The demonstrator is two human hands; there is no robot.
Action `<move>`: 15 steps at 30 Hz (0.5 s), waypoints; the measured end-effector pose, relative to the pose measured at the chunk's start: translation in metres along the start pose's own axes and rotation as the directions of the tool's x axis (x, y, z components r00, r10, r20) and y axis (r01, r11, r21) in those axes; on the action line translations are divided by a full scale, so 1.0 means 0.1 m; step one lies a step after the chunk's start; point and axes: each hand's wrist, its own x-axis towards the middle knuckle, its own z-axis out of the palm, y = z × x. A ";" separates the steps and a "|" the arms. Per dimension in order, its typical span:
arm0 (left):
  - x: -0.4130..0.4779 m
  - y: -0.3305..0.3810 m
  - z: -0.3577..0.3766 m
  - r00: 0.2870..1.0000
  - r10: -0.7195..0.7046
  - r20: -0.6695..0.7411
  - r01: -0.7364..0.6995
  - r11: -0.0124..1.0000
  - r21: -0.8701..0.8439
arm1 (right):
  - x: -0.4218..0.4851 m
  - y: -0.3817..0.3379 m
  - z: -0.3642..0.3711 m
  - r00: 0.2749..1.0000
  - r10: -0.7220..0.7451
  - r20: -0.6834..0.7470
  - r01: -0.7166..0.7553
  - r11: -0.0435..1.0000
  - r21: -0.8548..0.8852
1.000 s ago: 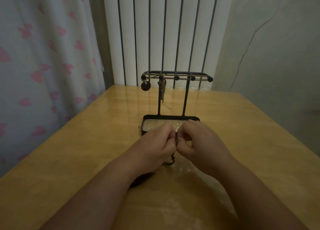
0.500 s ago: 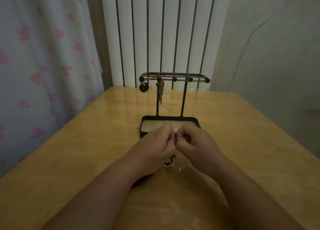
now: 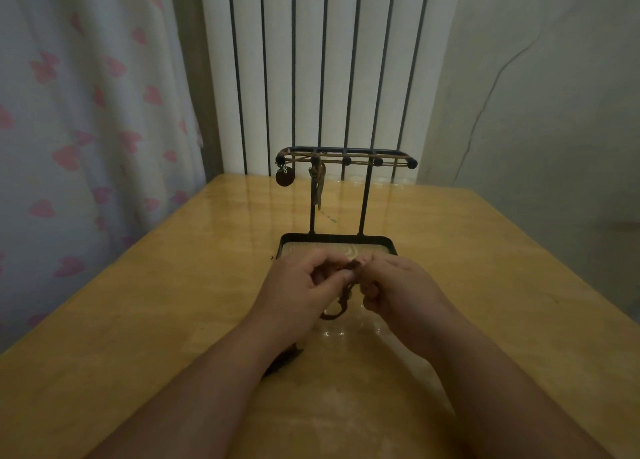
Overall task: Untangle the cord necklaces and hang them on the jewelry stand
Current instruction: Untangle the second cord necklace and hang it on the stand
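Note:
A black jewelry stand (image 3: 363,202) with a tray base and a top bar of ball-tipped pegs stands mid-table. A tan cord necklace (image 3: 320,181) lies across the pegs, with a round dark pendant (image 3: 285,177) hanging at the left end. Just in front of the tray, my left hand (image 3: 301,292) and my right hand (image 3: 398,292) pinch a dark brown cord necklace (image 3: 341,304) between them. A loop of it droops to the table. More dark cord (image 3: 282,360) pokes out from under my left forearm.
The wooden table (image 3: 138,320) is glossy and runs back to a white ribbed radiator (image 3: 325,70). A curtain with pink hearts (image 3: 86,129) hangs on the left, a pale wall (image 3: 554,95) on the right.
My hands have drawn slightly apart, so more of the dark cord shows between them. The view has tilted a little.

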 end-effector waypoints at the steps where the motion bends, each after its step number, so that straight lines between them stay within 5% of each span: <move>1: 0.00 0.00 0.00 1.000 0.018 -0.003 -0.018 1.000 0.010 | 0.00 0.00 0.00 1.000 0.001 -0.005 -0.001 1.000 0.001; 6: 0.02 -0.01 -0.02 0.999 0.047 -0.007 -0.046 0.989 0.139 | -0.03 -0.06 -0.03 0.985 -0.102 -0.142 0.090 0.992 -0.088; 11: 0.04 -0.05 -0.05 0.999 0.041 -0.017 -0.037 0.980 0.194 | -0.09 -0.12 0.02 0.968 -0.251 -0.022 0.213 0.862 -0.461; 15: 0.04 -0.02 -0.07 1.000 0.004 -0.015 -0.002 0.989 0.150 | -0.11 -0.18 -0.07 0.991 -0.136 -0.018 0.116 0.903 -0.413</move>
